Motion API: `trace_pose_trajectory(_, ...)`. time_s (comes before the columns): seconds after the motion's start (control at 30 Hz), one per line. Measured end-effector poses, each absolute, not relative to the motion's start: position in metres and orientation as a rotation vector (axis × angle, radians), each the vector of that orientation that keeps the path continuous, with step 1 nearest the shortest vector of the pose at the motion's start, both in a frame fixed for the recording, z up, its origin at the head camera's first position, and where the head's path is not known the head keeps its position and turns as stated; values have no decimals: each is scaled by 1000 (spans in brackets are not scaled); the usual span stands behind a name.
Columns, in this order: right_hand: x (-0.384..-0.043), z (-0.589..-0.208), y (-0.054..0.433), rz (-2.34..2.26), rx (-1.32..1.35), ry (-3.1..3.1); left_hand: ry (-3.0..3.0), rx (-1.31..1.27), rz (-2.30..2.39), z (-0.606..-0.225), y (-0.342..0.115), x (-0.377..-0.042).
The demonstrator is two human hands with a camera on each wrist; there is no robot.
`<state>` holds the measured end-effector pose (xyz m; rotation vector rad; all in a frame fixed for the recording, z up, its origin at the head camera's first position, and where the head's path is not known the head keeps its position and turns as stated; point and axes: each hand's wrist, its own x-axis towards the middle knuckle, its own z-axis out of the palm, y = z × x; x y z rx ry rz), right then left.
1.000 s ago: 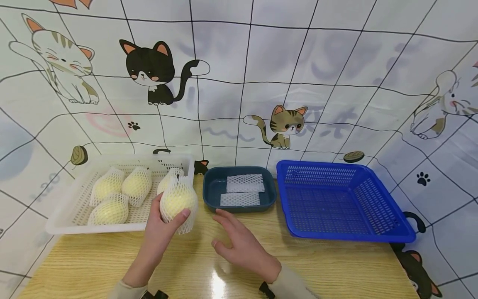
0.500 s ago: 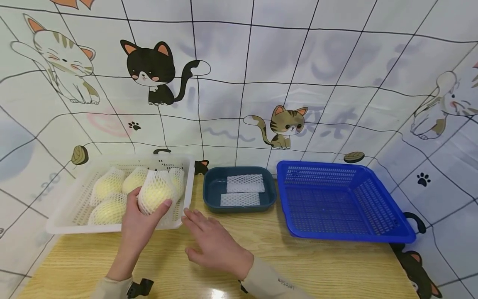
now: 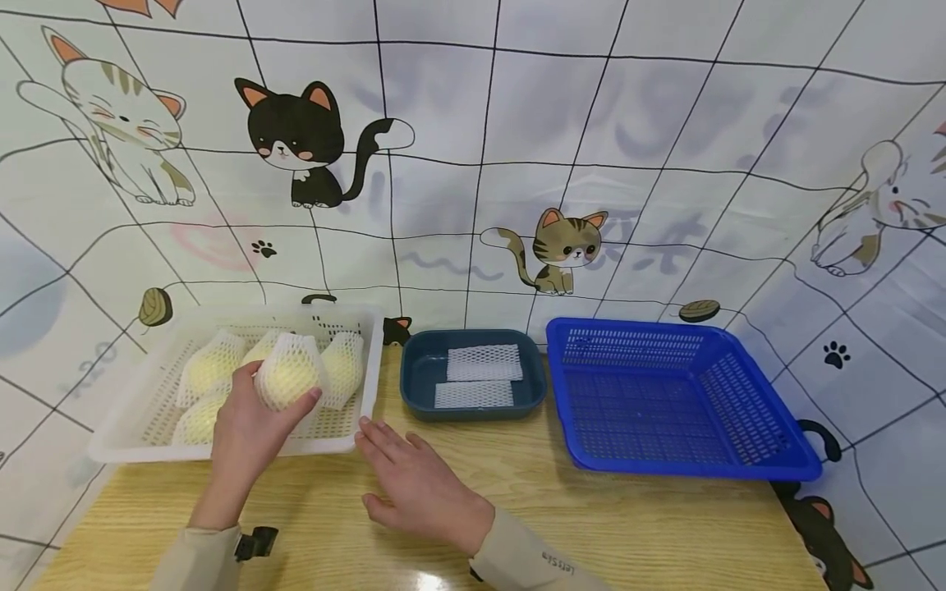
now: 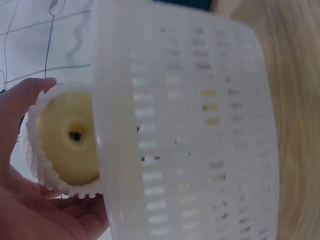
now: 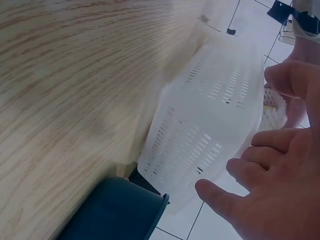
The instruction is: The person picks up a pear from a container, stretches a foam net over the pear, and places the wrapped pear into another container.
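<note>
My left hand (image 3: 247,427) grips a pale yellow pear (image 3: 291,377) in a white foam net, over the front part of a white plastic basket (image 3: 325,446). In the left wrist view the pear's round bottom end (image 4: 70,150) faces the camera, partly behind the basket wall (image 4: 190,150). Several more netted pears (image 3: 343,369) lie in the basket, some partly hidden by the hand and the held pear. My right hand (image 3: 424,488) is over the table with fingers extended, fingertips right at the basket's front right corner. Nothing is in it.
A dark teal tray (image 3: 410,398) with two flat white foam nets (image 3: 484,363) stands right of the white basket. Farther right is a blue plastic basket (image 3: 636,410). All stand on a wooden table (image 3: 591,525) before a cat-patterned wall covering (image 3: 458,123).
My left hand has carried the netted pear leftward, from beside the white basket's right edge to over its middle. My right hand has moved left to the basket's corner.
</note>
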<state>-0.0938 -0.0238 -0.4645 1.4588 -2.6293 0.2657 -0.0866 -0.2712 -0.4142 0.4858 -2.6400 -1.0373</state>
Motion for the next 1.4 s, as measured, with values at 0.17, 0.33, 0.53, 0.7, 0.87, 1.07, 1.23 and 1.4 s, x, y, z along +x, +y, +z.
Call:
trace_pose_trajectory(0.17,-93,-464,-26,231,1460,-2609,-2740,451,-879,-415,-286,-95)
trace_pose_trajectory(0.33,-93,-463,-29,207,1472,-2610,-2796,459,-786,-421,-296,-98)
trace_pose_trajectory(0.53,-92,-463,-29,210,1486,-2619,-2872,438,-728,-432,-304,-99)
trace_pose_trajectory(0.7,-91,-463,-28,209,1493,-2594,-3035,410,-694,-433,-311,-101)
trace_pose_trajectory(0.87,-91,-464,-28,232,1499,-2568,-3193,372,-654,-429,-314,-104)
trace_pose_trajectory(1.07,-92,-465,-28,257,1511,-2595,-3235,340,-584,-428,-315,-104)
trace_pose_trajectory(1.23,-93,-464,-25,370,1505,-2706,-3151,331,-575,-433,-313,-100)
trace_pose_trajectory(1.4,-95,-460,-11,482,1483,-2752,-2958,278,-521,-442,-308,-92)
